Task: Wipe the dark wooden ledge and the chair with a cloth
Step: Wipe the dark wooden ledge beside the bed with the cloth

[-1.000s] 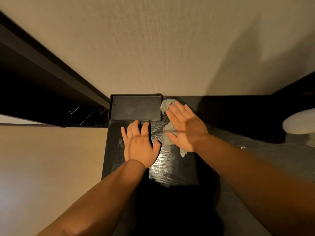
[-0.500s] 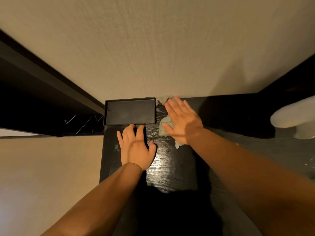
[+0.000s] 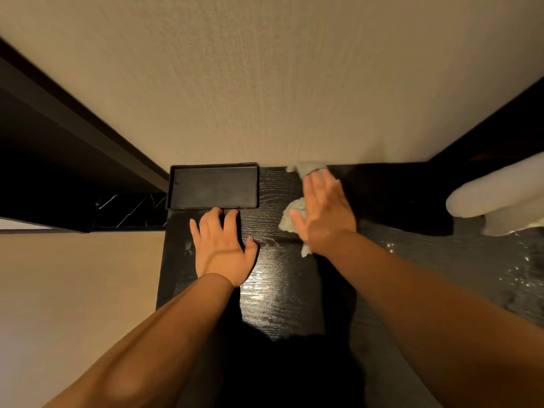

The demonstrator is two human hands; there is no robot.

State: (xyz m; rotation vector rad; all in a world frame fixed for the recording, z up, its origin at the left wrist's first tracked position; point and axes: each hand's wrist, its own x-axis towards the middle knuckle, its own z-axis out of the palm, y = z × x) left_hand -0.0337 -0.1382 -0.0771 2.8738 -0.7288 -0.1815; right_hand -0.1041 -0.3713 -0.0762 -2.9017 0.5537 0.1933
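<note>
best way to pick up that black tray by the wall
Grip the black tray by its near long rim, coming from the front edge of the ledge. It lies flat against the wall, so the far rim is blocked. The left hand rests flat just before that rim.

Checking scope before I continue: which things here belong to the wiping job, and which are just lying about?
Job: grey cloth under flat right hand; dark wooden ledge; left hand braced on it.
Lying about: black rectangular tray; white object at right.

- My left hand (image 3: 222,250) lies flat, palm down, fingers slightly spread, forearm stretched forward.
- My right hand (image 3: 322,212) presses flat too, fingers together, apparently extended; forearm angles in from the right.
</note>
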